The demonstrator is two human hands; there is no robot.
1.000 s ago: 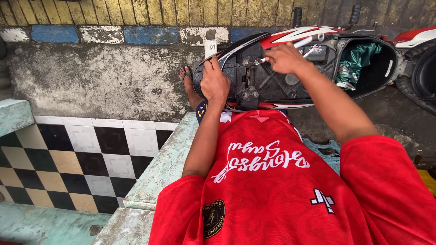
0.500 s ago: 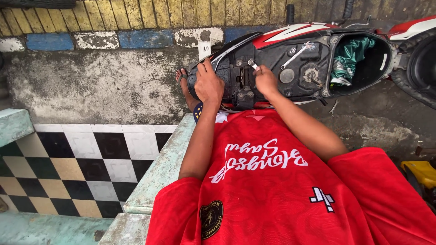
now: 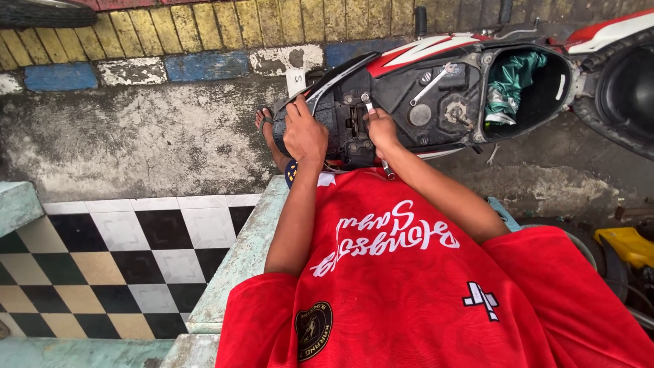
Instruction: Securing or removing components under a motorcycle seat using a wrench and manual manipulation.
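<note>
right hand (image 3: 380, 128) pinches small wrench (image 3: 368, 105), pointing away | left hand (image 3: 304, 133) grips scooter (image 3: 409, 95) left edge, just beside

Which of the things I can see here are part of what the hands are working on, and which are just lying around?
In hand:
- left hand, steadying the scooter body
- right hand, grip closed on a small silver tool
- open engine bay

Lying about:
- spanner resting in the bay
- green cloth in the storage tub
- yellow container
- checkered tiles

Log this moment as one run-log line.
left hand: grips scooter panel | right hand: holds small wrench | spare wrench: rests in bay
</note>
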